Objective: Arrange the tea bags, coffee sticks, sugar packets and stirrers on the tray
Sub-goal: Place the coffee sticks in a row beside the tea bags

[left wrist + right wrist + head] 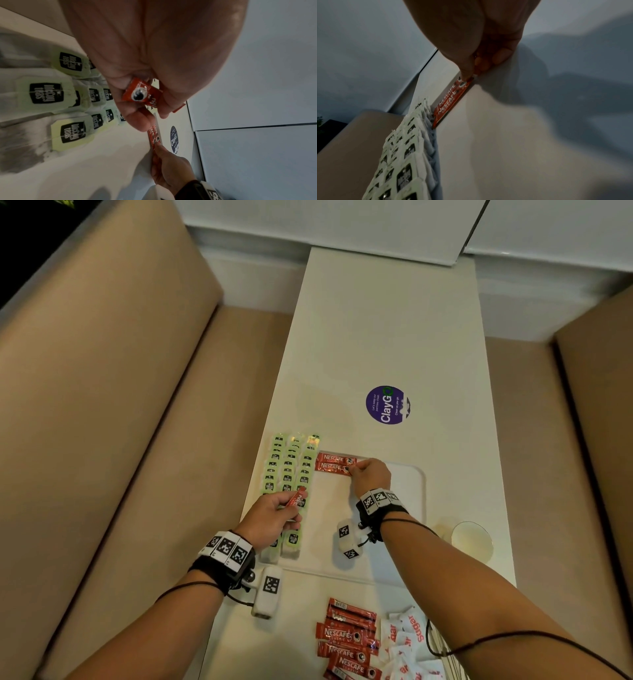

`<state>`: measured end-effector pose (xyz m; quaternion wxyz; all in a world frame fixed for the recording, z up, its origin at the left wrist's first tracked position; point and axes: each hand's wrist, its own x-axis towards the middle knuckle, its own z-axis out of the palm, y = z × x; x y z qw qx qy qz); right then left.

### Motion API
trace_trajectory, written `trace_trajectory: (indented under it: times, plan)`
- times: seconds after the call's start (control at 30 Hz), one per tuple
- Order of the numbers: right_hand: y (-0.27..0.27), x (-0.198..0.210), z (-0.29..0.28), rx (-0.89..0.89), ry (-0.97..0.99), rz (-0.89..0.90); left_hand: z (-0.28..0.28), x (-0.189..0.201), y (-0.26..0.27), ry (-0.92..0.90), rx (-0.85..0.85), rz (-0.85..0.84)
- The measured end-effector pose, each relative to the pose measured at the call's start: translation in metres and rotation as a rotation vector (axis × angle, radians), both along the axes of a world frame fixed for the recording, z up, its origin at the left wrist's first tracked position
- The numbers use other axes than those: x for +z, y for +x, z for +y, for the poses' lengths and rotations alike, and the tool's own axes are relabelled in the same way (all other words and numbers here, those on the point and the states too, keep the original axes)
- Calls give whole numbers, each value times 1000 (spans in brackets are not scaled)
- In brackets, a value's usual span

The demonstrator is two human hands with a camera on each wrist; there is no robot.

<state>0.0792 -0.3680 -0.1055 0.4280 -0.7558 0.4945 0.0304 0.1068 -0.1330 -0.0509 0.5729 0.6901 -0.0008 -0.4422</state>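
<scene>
A white tray [416,484] lies on the white table. Three rows of green tea bags [287,474] fill its left side, also seen in the left wrist view [46,93] and right wrist view [407,152]. Two red coffee sticks [334,463] lie side by side at the tray's far edge. My right hand [371,475] pinches the right end of the nearer stick [452,100]. My left hand [270,517] hovers over the tea bags and grips another red coffee stick [297,497], its end showing between the fingers [139,93].
Loose coffee sticks [349,642] and white sugar packets [409,642] are piled at the table's near edge. A paper cup [472,537] stands right of the tray. A purple round sticker [386,405] marks the table's middle. Beige sofas flank the table.
</scene>
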Motion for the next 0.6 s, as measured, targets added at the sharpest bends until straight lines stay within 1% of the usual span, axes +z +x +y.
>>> trace_trajectory:
  times: [0.1, 0.17, 0.23, 0.33, 0.4, 0.5, 0.6]
  plan:
    - [-3, 9, 3, -34, 7, -46, 0, 2, -1, -20, -23, 10]
    - [-7, 14, 5, -45, 33, -93, 0, 2, 0, -22, -9, -10]
    - [-13, 20, 10, 37, 74, -128, 0, 4, 1, -13, 13, -33]
    - [-26, 34, 19, 275, 151, -177, -1, 5, 0, 4, 33, -60]
    - [-37, 48, 27, 378, 204, -206, -2, 5, 0, 16, 45, -86]
    - [-51, 61, 37, 424, 280, -215, -4, 5, -2, 41, 51, -124]
    - [-59, 64, 46, 464, 358, -252, -6, 6, -6, 47, 43, -136]
